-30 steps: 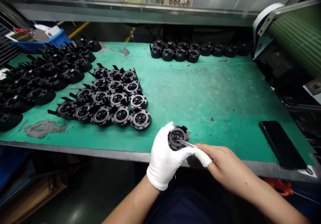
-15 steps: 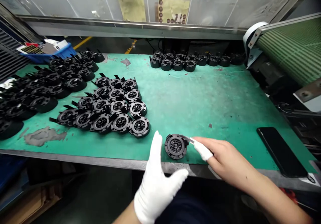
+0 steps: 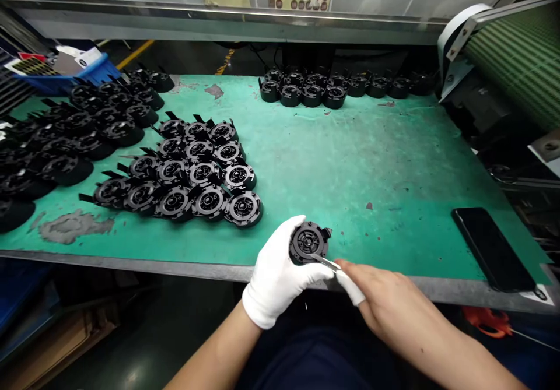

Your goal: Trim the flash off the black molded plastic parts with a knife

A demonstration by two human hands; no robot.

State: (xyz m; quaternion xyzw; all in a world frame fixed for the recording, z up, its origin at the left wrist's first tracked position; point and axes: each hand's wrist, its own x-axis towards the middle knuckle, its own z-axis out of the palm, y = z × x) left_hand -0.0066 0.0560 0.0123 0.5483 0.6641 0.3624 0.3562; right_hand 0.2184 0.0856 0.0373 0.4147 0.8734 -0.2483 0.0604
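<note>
My left hand, in a white glove, is closed around the side of a round black plastic part at the table's front edge. Ribs and rings show on the part's upper face, and a small tab sticks out at its right. My right hand, with a white cover on one finger, grips a slim pointed metal tool. The tool's tip reaches onto the lower rim of the part's face; whether it touches cannot be made out. My left thumb lies close to the tool.
Rows of similar black parts stand left of my hands, with more at far left and along the back edge. A black phone lies at right. Beyond are a blue bin and a green conveyor belt. Orange-handled scissors-like object lies below the table edge.
My left hand has gone from spread fingers beside the black part to closing around it. The tool in my right hand has shifted from the part's upper right to its lower face.
</note>
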